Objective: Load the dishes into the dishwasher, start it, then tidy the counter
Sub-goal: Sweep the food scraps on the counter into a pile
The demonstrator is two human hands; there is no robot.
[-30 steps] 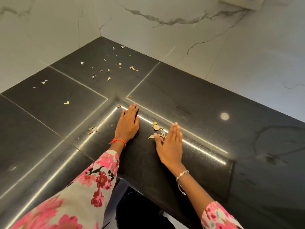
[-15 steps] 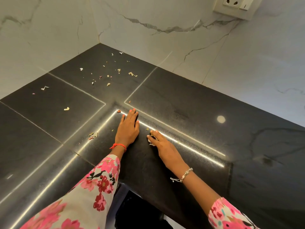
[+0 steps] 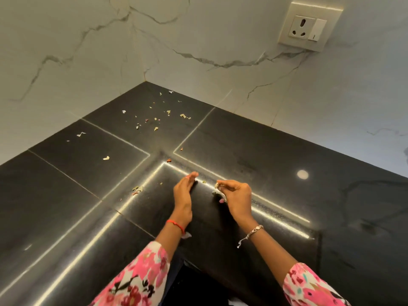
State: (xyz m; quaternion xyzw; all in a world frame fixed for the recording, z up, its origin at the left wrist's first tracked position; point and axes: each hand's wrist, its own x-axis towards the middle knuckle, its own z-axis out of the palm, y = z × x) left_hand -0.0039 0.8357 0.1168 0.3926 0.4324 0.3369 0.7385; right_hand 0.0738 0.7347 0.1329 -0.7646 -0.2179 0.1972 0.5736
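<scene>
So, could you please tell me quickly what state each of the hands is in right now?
Left hand: open, fingers straight, holding nothing.
Right hand: closed, pinching small pale dry scraps.

The left hand (image 3: 184, 192) is held on edge, fingers straight, palm turned rightward. The right hand (image 3: 238, 195) is curled, seemingly pinched on pale scraps (image 3: 216, 186).
</scene>
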